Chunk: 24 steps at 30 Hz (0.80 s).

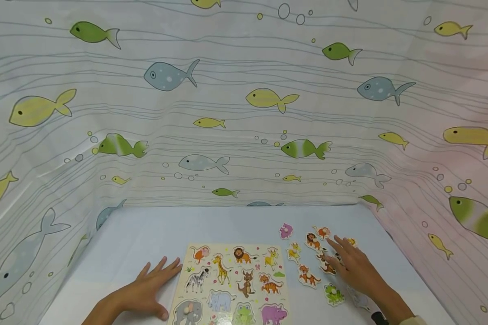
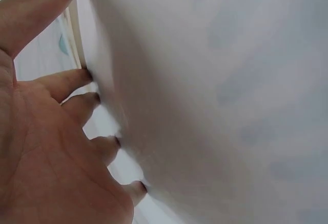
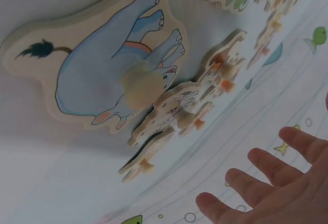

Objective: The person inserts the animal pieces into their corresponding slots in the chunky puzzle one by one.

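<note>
A wooden animal puzzle board point(image 1: 211, 286) lies on the table at the middle front in the head view. My left hand point(image 1: 146, 289) rests on the table at the board's left edge, its fingers spread and fingertips down. Over the loose pieces to the right of the board, my right hand point(image 1: 355, 266) hovers with fingers extended and nothing gripped. It partly covers a kangaroo piece point(image 1: 326, 265) and others near it. In the right wrist view, a blue rhino piece point(image 3: 92, 85) with a round knob lies flat, its fingers apart from it.
Also loose on the table are a purple hippo piece point(image 1: 286, 231), a lion piece point(image 1: 314, 242), a tiger piece point(image 1: 309, 275) and a frog piece point(image 1: 334, 295). An elephant piece point(image 1: 193, 309) with a knob sits in the board. Fish-print curtains point(image 1: 236, 135) enclose the table.
</note>
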{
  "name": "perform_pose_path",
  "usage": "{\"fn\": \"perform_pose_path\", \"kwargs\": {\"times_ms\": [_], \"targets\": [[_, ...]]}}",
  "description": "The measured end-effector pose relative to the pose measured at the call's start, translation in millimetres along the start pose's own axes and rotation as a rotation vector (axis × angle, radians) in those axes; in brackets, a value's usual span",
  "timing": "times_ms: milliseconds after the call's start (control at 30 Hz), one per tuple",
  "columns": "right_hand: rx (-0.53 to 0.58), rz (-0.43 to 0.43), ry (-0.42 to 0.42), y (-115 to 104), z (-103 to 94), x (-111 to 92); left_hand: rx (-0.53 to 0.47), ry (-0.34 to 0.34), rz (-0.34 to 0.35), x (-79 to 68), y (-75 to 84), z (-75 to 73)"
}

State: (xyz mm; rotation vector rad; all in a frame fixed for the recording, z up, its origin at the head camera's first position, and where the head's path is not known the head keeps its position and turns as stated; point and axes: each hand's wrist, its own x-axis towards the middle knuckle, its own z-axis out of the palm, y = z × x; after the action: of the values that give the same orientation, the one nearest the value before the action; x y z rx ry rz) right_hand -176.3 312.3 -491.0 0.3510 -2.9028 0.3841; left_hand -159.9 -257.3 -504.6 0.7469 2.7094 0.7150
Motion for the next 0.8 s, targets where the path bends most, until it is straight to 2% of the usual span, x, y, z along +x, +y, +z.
{"fn": "perform_pose_path", "kwargs": {"times_ms": [200,400,533,700,800], "targets": [[0.004,-0.029,0.013,-5.1,1.3,-1.5,-0.026,-0.029,-0.017,2.2,3.2,0.8],[0.062,-0.005,-0.030,-7.1,5.8,-5.3,0.041,-0.037,-0.059,2.9,3.9,2.9],[0.092,0.004,-0.047,-7.1,8.3,-7.8,0.065,-0.035,-0.045,0.7,3.0,5.7],[0.135,-0.008,-0.028,-7.9,6.6,-5.8,0.084,-0.011,-0.036,1.4,3.6,6.0],[0.170,-0.029,-0.020,-9.1,5.4,-4.9,0.061,-0.015,-0.038,3.2,5.0,3.4]]}}
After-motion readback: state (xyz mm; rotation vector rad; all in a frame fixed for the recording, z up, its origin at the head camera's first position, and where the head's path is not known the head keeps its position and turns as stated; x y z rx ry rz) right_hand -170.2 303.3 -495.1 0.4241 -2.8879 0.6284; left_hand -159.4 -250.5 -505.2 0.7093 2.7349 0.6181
